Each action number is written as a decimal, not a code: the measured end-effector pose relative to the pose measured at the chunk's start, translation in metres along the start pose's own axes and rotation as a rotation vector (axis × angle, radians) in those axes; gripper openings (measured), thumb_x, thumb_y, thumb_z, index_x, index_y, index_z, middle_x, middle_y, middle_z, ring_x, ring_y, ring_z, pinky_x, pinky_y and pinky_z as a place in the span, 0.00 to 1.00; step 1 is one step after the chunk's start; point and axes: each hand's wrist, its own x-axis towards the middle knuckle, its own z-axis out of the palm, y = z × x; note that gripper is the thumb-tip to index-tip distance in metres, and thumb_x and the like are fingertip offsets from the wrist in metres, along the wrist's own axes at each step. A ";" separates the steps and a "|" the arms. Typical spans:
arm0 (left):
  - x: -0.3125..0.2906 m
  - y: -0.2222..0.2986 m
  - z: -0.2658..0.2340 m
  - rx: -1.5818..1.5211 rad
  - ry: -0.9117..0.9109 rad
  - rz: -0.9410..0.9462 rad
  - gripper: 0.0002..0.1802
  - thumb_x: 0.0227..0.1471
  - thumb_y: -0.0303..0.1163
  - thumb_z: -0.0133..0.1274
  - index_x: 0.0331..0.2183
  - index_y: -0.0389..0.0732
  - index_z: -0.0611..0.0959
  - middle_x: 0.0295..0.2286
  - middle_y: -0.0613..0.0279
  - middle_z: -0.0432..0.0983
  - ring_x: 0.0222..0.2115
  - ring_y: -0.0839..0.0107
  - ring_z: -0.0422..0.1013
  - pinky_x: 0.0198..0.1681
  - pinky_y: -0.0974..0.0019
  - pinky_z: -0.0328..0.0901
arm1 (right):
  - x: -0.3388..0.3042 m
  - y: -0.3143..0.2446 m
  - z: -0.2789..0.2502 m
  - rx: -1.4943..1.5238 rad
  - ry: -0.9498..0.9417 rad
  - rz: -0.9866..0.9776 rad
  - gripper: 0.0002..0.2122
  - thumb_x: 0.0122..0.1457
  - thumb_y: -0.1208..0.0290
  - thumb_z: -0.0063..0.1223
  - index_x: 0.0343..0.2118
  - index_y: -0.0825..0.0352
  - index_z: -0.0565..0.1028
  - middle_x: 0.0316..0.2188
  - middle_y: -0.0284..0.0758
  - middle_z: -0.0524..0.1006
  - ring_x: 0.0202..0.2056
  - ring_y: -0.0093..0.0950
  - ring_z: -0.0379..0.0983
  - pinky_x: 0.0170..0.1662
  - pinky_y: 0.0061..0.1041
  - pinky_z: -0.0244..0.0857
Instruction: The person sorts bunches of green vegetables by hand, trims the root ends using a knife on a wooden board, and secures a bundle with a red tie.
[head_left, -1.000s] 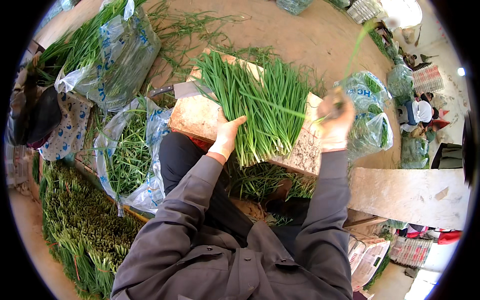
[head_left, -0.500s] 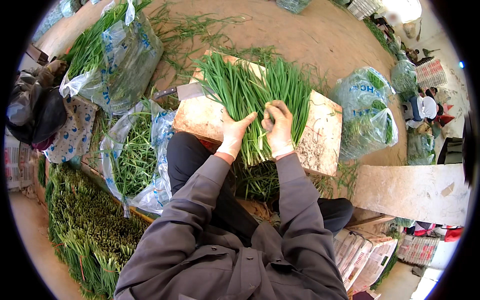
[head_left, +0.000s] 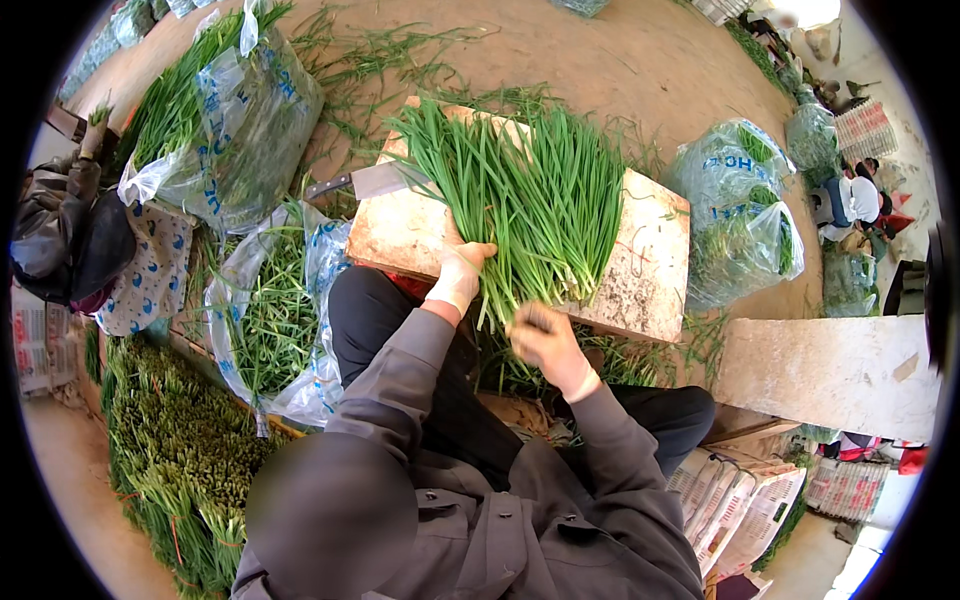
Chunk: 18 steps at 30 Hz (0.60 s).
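A broad bunch of green chives [head_left: 520, 190] lies on a worn pale board [head_left: 645, 260] before me, leaves pointing away and whitish stalk ends toward me. My left hand [head_left: 462, 272] is closed round the left part of the bunch, its thumb across the stalks. Just below the cut ends is my right hand [head_left: 548, 345], fingers curled and partly smeared by motion; whatever they hold does not show. Both hands look covered by thin pale gloves. A cleaver [head_left: 375, 181] with a dark handle rests at the board's left edge, its blade partly under the leaves.
Left of me stand a filled plastic bag [head_left: 260, 120], an open bag of loose greens [head_left: 275, 320] and stacked bundles [head_left: 180, 430]. Another bag [head_left: 735, 220] stands right. A co-worker's dark sleeve [head_left: 88, 175] shows far left; a low slab [head_left: 820, 375] lies right.
My right hand has drawn back from the middle of the stalks, down toward me below their ends. My left hand has stayed on the bunch and shifted slightly toward me.
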 end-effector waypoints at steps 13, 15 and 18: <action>0.008 0.010 -0.013 -0.212 -0.086 -0.150 0.49 0.43 0.10 0.46 0.67 0.50 0.67 0.50 0.55 0.77 0.44 0.56 0.76 0.44 0.56 0.76 | 0.049 -0.016 -0.009 -1.326 0.312 -0.616 0.18 0.55 0.70 0.67 0.49 0.64 0.77 0.42 0.44 0.82 0.40 0.37 0.82 0.42 0.35 0.76; 0.011 0.011 -0.019 -0.153 -0.072 -0.188 0.47 0.42 0.11 0.47 0.66 0.50 0.70 0.48 0.56 0.77 0.43 0.56 0.75 0.44 0.55 0.76 | 0.064 -0.009 -0.010 -1.508 0.392 -0.592 0.22 0.53 0.73 0.67 0.51 0.64 0.74 0.41 0.45 0.79 0.40 0.38 0.81 0.41 0.37 0.76; -0.007 0.018 0.003 -0.181 -0.079 -0.148 0.38 0.46 0.13 0.44 0.60 0.46 0.74 0.45 0.54 0.79 0.38 0.54 0.78 0.41 0.50 0.78 | 0.069 0.000 -0.033 -1.537 0.542 -0.571 0.22 0.51 0.78 0.64 0.51 0.67 0.72 0.38 0.43 0.77 0.37 0.42 0.80 0.39 0.40 0.76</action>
